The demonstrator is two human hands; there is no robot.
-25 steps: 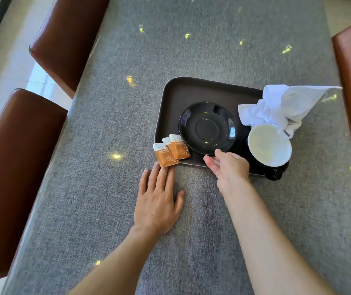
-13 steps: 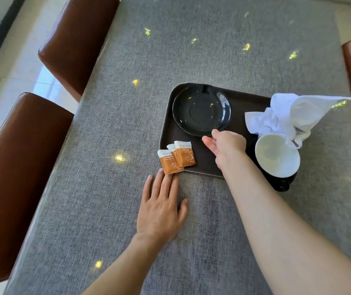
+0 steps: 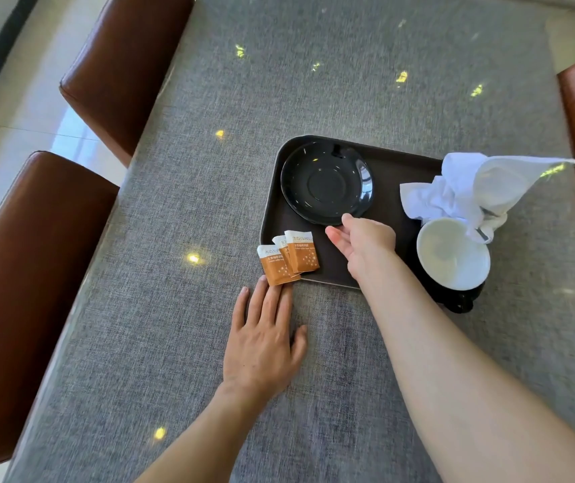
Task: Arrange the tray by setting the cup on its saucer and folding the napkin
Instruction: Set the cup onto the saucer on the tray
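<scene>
One head cam only, so no 2nd view to overlap w/. Wide-angle, looks fwd and steeply down from above onto grey table (image 3: 314, 81). Close in: both forearms enter from bottom edge, tray (image 3: 394, 162) sits mid-frame, right of center. Chairs (image 3: 35, 273) bend at left edge.

Bright daylight, glare on floor (image 3: 17, 109) left, light flecks on tablecloth (image 3: 349, 81), wide-angle edge warp.

Orange sachets (image 3: 289, 256): Chinese print, too small to read.
</scene>
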